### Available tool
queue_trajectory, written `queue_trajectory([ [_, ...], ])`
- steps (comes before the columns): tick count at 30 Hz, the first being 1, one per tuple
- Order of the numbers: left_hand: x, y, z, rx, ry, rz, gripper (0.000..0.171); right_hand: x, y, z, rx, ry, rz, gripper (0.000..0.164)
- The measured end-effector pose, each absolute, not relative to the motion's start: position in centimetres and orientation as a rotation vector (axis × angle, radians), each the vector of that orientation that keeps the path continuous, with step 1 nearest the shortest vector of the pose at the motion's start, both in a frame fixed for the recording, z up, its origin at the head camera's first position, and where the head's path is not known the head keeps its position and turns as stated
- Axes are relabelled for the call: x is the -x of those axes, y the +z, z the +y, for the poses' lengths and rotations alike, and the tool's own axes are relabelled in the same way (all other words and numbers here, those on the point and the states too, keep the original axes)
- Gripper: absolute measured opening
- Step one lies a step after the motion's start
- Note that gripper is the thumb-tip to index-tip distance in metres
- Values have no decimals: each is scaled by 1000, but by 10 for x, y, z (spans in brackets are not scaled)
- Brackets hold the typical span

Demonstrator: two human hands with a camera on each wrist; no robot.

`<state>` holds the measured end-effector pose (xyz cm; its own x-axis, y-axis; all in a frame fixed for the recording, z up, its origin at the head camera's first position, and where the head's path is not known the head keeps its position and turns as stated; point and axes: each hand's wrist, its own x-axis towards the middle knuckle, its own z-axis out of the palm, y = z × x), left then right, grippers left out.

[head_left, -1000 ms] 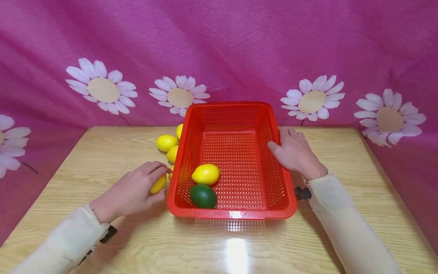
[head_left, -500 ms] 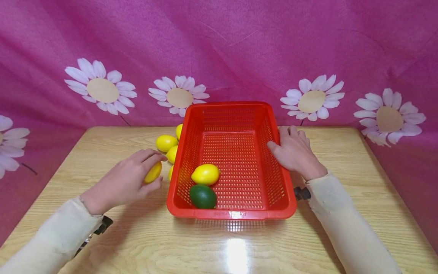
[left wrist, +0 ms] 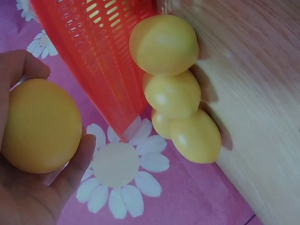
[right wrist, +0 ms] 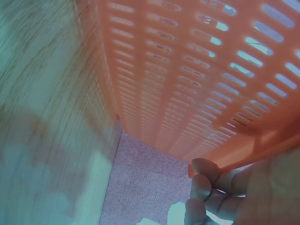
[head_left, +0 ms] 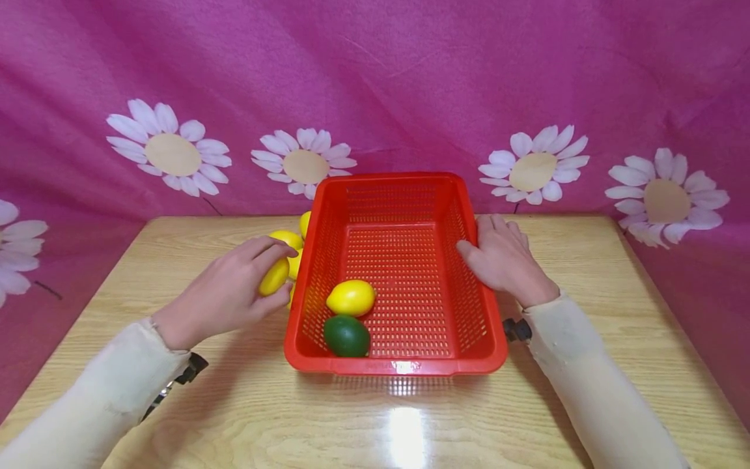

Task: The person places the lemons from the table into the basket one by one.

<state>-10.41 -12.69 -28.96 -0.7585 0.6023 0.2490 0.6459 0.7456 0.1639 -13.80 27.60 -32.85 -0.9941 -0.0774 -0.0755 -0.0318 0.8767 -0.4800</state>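
My left hand [head_left: 225,286] holds a yellow lemon [head_left: 274,277] between thumb and fingers, just outside the left wall of a red plastic basket [head_left: 395,367]. In the left wrist view this lemon [left wrist: 43,125] is raised apart from several other lemons [left wrist: 165,45], which sit in a cluster on the table along the basket's wall. My right hand [head_left: 506,257] grips the basket's right rim, thumb over the inside and fingers outside. Inside the basket, near its front left corner, lie one lemon [head_left: 351,298] and a dark green oval fruit [head_left: 347,336].
The basket stands on a light wood table [head_left: 199,423]. A pink cloth [head_left: 398,85] with large white daisies hangs behind the table and along its sides. Part of the lemon cluster is hidden by the basket's left wall and my left hand.
My left hand, with the lemon in it, first shifted left, then away from me and back toward the basket's left wall. The right hand and the basket stay in place.
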Motion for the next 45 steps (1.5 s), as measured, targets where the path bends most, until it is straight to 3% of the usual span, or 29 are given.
queue_trajectory([
  [12,113,-291,-113,1015,-442,-2710,41,138,-329,275,57,-784,2936,58],
  [30,112,-288,-83,1081,-493,-2797,47,140,-329,277,51,-781,2938,54],
  [45,105,-294,-65,1314,-478,-2797,51,140,-329,276,40,-766,2943,52],
])
